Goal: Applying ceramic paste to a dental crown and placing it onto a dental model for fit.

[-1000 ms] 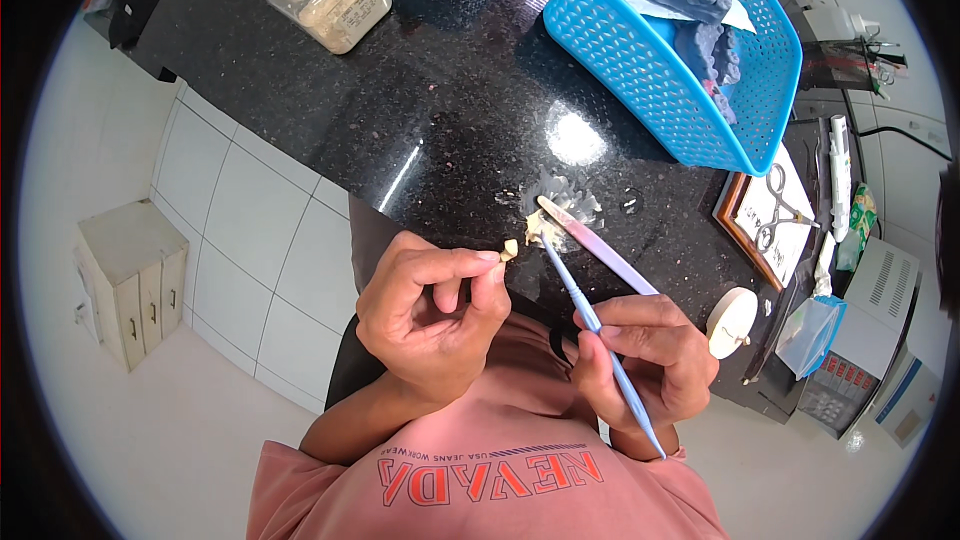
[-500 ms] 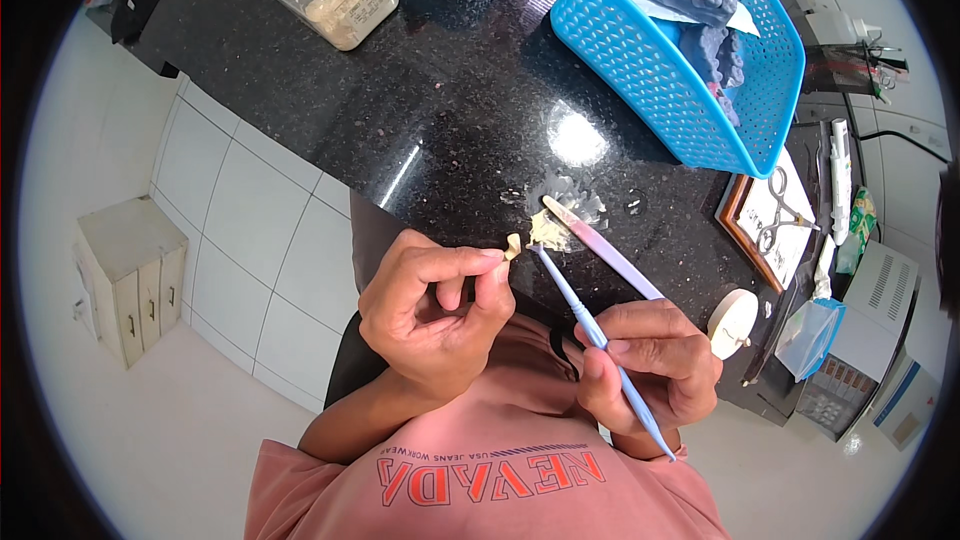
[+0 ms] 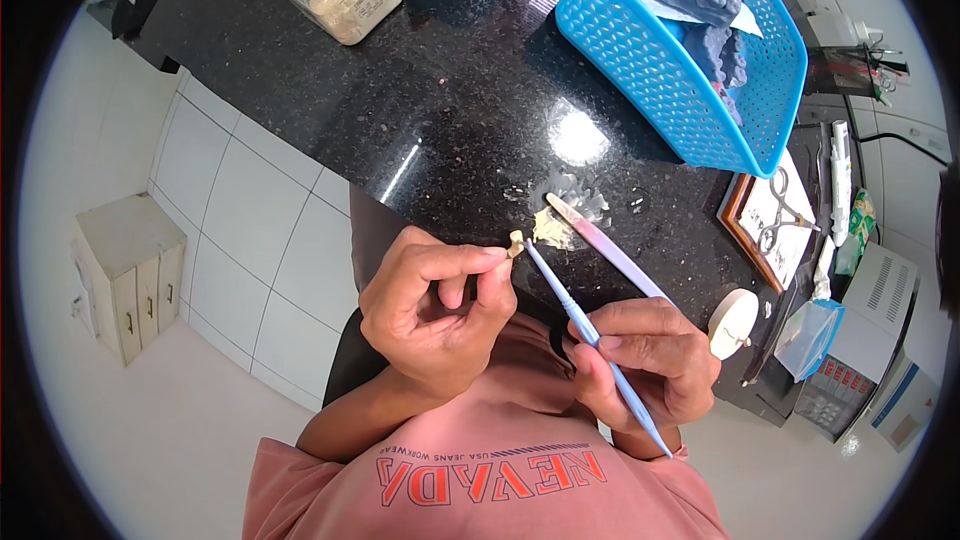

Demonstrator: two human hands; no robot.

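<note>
Pinched between the thumb and index finger of my left hand (image 3: 432, 305) is a small cream and gold-coloured dental crown (image 3: 516, 242). My right hand (image 3: 655, 360) holds a slim light-blue double-ended dental instrument (image 3: 572, 306) like a pen. Its upper tip is right beside the crown; whether it touches is too small to tell. Just beyond lies a smear of pale yellow paste (image 3: 552, 230) on the black counter (image 3: 450, 130). A lilac-handled spatula (image 3: 620, 260) rests with its tip by the paste, its near end passing behind my right hand.
A blue perforated basket (image 3: 650, 85) with grey dental casts (image 3: 715, 50) stands at the far right. An orange-rimmed jar of beige powder (image 3: 350, 5) is far left. Right of my right hand are a round white disc (image 3: 734, 322) and scissor-like forceps (image 3: 785, 215) on a wood-edged board (image 3: 745, 230).
The instrument's tip has shifted slightly left, from the edge of the paste to beside the crown. My left hand keeps its pinch, with the crown turned a little.
</note>
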